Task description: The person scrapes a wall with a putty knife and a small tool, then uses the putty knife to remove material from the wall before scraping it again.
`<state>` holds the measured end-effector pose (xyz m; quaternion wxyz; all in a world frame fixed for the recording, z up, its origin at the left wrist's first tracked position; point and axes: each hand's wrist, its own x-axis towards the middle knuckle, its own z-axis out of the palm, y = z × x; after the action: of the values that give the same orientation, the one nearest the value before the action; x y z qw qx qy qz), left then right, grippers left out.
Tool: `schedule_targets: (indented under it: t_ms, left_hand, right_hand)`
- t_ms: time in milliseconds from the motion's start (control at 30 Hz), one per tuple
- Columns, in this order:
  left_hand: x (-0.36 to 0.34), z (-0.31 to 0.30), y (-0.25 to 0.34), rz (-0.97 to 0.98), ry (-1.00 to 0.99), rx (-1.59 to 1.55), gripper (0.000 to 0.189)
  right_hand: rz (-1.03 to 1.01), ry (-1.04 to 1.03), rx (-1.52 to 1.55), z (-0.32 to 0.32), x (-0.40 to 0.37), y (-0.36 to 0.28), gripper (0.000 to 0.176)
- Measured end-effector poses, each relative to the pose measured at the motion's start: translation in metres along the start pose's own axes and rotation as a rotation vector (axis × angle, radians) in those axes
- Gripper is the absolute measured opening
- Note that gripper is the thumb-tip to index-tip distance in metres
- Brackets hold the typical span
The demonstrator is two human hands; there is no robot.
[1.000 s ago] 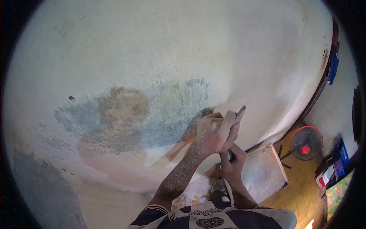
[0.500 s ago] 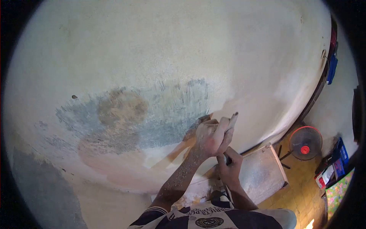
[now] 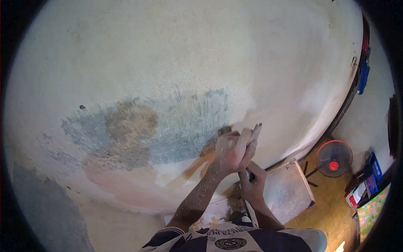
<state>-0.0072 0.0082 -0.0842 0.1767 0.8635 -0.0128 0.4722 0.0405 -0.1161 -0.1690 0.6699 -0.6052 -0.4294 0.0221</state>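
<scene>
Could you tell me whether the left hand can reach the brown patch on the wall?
Probably yes: the left hand, gripping a dusty scraper, is at the pale plastered wall, and nothing stands between it and the brown patch.

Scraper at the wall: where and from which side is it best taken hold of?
Probably the handle end of the scraper, from below, where the right hand wraps it: the tool stands nearly upright, tip toward the wall. The left hand closes round it higher up, bracing.
</scene>
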Motion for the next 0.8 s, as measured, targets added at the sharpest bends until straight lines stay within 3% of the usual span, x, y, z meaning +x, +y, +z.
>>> schedule_targets:
  t_ms: [67,167,267,567,800]
  left_hand:
    - [-0.008,0.006,-0.002,-0.032,-0.004,0.019,0.016]
    - [-0.003,0.007,0.0,-0.079,-0.042,0.026,0.016]
    - [-0.006,0.005,0.002,-0.002,0.032,0.032,0.016]
    - [0.004,-0.004,0.01,-0.02,0.018,0.025,0.014]
    - [0.012,-0.003,0.002,0.011,-0.036,0.195,0.018]
  right_hand:
    - [0.12,-0.017,0.075,-0.003,-0.009,0.0,0.018]
    - [0.026,0.023,0.099,0.0,-0.003,0.014,0.016]
    - [0.031,-0.004,0.032,-0.002,-0.008,0.009,0.016]
    - [-0.011,0.058,0.137,0.004,-0.002,-0.005,0.012]
    - [0.099,-0.018,0.058,-0.003,0.005,-0.011,0.014]
